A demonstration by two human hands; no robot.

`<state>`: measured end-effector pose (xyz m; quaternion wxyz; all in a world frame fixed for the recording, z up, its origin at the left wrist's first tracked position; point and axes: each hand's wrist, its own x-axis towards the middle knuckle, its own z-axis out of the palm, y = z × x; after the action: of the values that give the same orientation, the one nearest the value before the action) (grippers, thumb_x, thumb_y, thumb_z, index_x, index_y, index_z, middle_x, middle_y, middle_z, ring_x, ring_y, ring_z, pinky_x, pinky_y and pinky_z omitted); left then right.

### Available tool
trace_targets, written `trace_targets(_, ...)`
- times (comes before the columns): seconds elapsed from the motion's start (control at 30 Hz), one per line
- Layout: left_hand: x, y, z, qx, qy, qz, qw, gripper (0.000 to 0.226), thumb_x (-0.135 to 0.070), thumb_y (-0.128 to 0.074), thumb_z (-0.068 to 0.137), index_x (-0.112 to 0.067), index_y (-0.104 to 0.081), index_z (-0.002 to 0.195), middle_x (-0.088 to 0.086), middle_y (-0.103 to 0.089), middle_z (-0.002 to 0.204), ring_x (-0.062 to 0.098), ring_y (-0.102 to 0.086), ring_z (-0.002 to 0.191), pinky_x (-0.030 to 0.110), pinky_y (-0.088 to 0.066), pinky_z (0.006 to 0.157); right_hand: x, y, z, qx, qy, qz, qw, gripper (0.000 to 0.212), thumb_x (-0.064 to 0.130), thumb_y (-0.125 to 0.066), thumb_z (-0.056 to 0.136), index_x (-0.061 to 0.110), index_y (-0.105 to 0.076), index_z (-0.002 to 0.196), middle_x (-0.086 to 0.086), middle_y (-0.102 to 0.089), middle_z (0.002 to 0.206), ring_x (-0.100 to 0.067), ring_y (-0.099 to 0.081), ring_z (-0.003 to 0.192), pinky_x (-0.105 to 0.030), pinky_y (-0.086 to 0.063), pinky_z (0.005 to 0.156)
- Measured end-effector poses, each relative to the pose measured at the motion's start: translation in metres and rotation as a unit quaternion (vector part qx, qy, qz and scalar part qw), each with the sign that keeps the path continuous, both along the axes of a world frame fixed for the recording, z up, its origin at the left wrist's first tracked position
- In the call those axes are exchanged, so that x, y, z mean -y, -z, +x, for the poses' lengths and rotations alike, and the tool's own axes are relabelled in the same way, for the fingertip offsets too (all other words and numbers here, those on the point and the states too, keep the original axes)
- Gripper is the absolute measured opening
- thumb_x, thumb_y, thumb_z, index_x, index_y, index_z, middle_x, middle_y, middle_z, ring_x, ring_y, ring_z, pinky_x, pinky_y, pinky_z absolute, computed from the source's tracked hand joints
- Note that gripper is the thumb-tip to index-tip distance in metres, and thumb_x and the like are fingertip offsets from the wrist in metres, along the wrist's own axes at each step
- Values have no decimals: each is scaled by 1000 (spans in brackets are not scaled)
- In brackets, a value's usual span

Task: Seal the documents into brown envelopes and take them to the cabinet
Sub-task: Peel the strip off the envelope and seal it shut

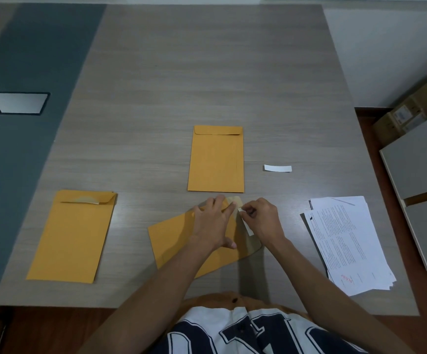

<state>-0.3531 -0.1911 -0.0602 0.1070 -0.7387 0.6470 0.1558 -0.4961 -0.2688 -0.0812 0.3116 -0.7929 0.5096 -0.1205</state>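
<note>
We have the envelope lying slantwise under our hands on the table, its open flap end toward our right side. Our right hand pinches the top end of the white backing strip between thumb and forefinger, closed on it. From that pinch the strip runs along the flap, toward our body, so we judge the peel must travel down that line. Our left hand lies flat, fingers spread, just to the left of the pinch, pressing the envelope body down (it grips nothing). An already closed envelope sits beyond the pinch, a loose white strip beyond and to the right, the documents further right, and a spare envelope well to the left
</note>
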Motion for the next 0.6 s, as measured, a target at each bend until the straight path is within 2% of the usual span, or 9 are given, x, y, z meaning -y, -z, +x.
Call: trace_targets(0.6, 1, -1, 0, -5, -4, 2, 1000, 111, -74, -73, 57, -34, -23, 147, 5, -21, 148, 28, -27, 133, 53, -38, 95, 2, -1, 2, -5, 4, 13, 1000, 16, 23, -74, 84, 15, -74, 98, 0, -63, 89, -10, -59, 76, -23, -53, 74)
